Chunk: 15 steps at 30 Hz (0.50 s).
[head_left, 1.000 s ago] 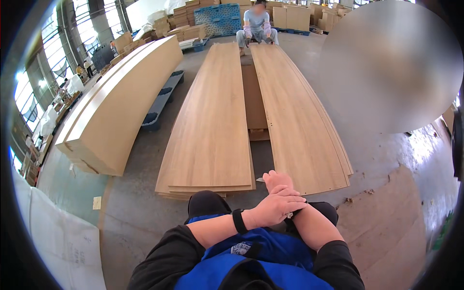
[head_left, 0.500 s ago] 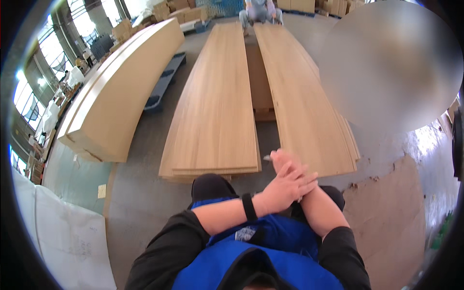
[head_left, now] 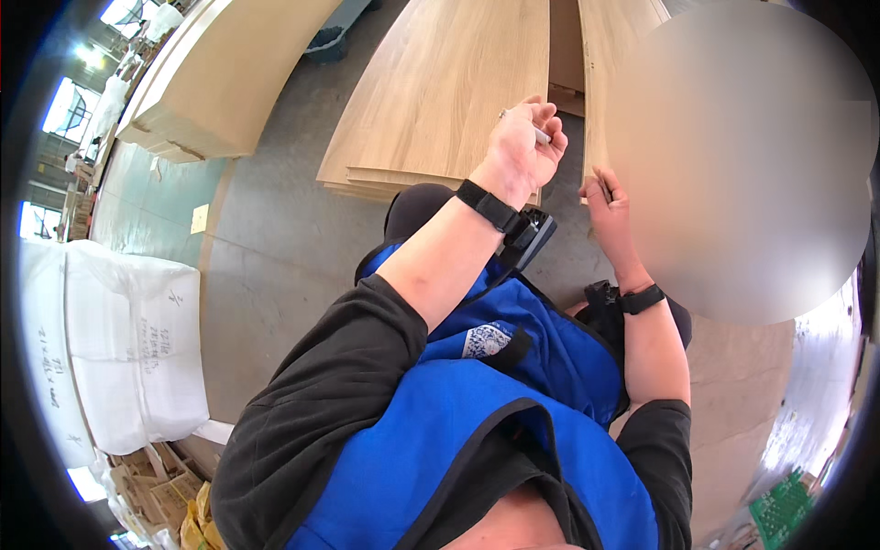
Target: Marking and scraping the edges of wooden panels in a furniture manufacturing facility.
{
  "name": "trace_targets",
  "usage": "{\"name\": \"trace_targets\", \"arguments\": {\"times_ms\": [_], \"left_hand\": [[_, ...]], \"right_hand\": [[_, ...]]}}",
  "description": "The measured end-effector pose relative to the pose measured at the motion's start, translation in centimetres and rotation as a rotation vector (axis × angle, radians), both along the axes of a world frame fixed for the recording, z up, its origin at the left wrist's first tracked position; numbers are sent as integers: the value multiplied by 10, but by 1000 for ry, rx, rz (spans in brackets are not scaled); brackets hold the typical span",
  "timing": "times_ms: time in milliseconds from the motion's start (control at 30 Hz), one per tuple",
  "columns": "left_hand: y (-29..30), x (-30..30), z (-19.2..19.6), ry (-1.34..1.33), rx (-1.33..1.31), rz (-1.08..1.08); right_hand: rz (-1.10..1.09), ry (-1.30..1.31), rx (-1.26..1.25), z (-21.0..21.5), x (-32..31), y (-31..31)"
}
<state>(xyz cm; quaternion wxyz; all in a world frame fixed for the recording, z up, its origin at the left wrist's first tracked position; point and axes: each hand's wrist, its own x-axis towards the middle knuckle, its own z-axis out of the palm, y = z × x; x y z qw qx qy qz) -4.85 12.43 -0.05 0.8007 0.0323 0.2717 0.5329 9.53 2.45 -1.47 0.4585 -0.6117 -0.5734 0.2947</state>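
Observation:
My left hand is raised palm-up over the near end of the left stack of wood-grain panels. Its fingers curl around a slim whitish pen-like stick, whose ends poke out. Lower and to the right, my right hand is closed by the near end of the right stack of panels. A small dark thin piece shows between its fingers; its kind is unclear. Both wrists wear black straps, and a black boxy device hangs on the left one.
A tall stack of pale boards stands at the far left, beside a dark blue-grey pallet. White-wrapped bundles lie at the left, above cardboard scraps. Brown sheeting covers floor at the right, near a green crate.
My hands, overlapping before, have come apart: the left is raised with its palm turned up, the right lies to its right. The view has tilted down toward my body.

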Motion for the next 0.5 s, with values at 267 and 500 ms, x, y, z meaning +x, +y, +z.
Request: {"name": "trace_targets", "arguments": {"times_ms": [267, 500], "left_hand": [[8, 3, -5, 439, 102, 213], [7, 12, -18, 719, 308, 165]], "right_hand": [[235, -108, 432, 20, -33, -12], [2, -189, 416, 44, 30, -13]]}}
